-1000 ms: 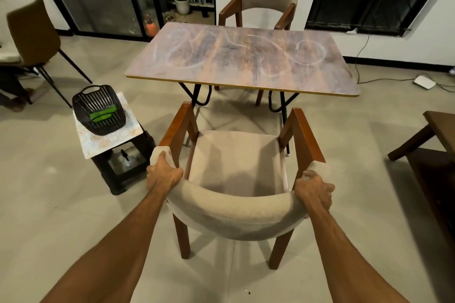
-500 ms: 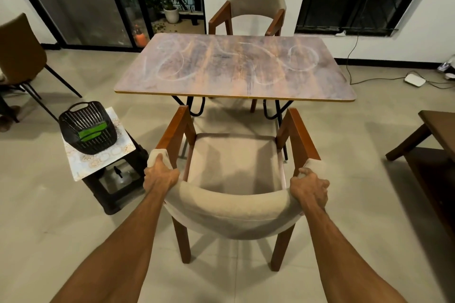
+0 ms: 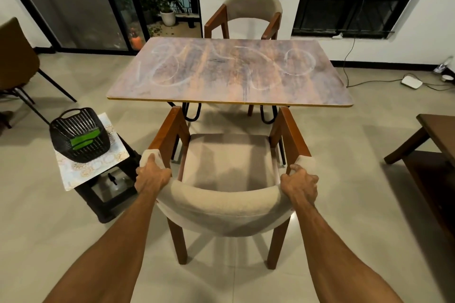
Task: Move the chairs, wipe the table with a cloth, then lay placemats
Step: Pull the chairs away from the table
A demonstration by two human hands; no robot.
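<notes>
Hands grip the near chair [image 3: 226,170]: left hand [image 3: 151,177] and right hand [image 3: 299,186] closed on its backrest ends, to steer it evenly.

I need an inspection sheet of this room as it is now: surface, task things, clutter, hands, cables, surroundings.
Surface: table bare, white looping smears on top.
Job's things: near chair off the table's near edge; far chair behind it; placemat on black stool, under black basket.
Clutter: nothing seen on table.
Hands: left hand and right hand grip near chair's backrest.
Cables: cable from window to white box on floor.
Surroundings: brown chair left; dark wooden furniture right; potted plant outside.
</notes>
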